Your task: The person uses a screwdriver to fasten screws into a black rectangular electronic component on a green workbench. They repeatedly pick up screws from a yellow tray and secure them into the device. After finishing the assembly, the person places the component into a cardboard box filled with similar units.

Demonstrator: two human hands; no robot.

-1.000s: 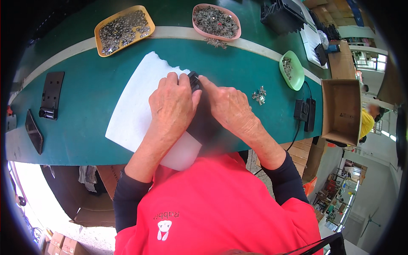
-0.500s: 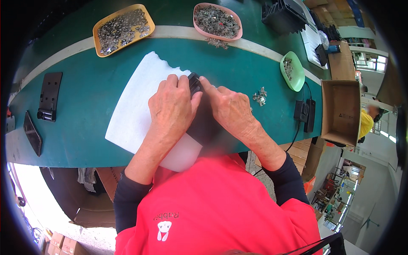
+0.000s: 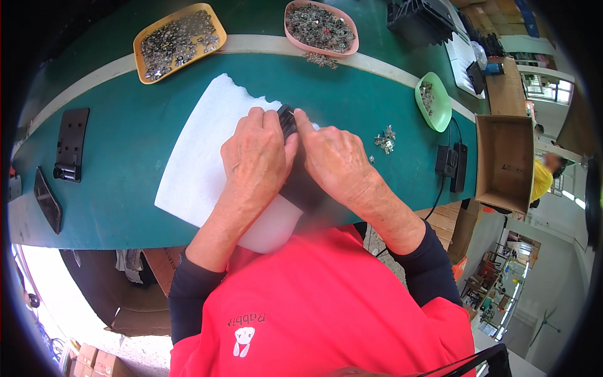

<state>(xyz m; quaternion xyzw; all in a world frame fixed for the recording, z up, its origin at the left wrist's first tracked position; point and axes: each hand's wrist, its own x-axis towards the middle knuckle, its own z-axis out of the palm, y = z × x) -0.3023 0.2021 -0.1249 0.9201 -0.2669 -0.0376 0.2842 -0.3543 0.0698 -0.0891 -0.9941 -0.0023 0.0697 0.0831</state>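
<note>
A black part [image 3: 308, 188], broad and flat with a ridged far end, lies over a white foam sheet [image 3: 200, 147] in front of my chest. My left hand [image 3: 256, 151] is closed over its left side, fingers bent and thumb along its edge. From the right, my right hand [image 3: 336, 157] bears on the same part: the forefinger reaches to the ridged far end, the other fingers curl under. Whether a small piece sits under that fingertip cannot be made out. To the right of this hand lies a little heap of small metal pieces [image 3: 385, 139].
Beyond my hands stand a yellow tray [image 3: 139, 63] and a pink tray [image 3: 357, 44], both full of small metal pieces. A green bowl [image 3: 443, 107], black power adapters [image 3: 446, 160] and a cardboard box [image 3: 504, 164] are at the right. A black hinged plate [image 3: 73, 141] lies left.
My right forefinger has shifted slightly at the far end of the black part, and the right hand has moved a little. The left hand keeps its hold.
</note>
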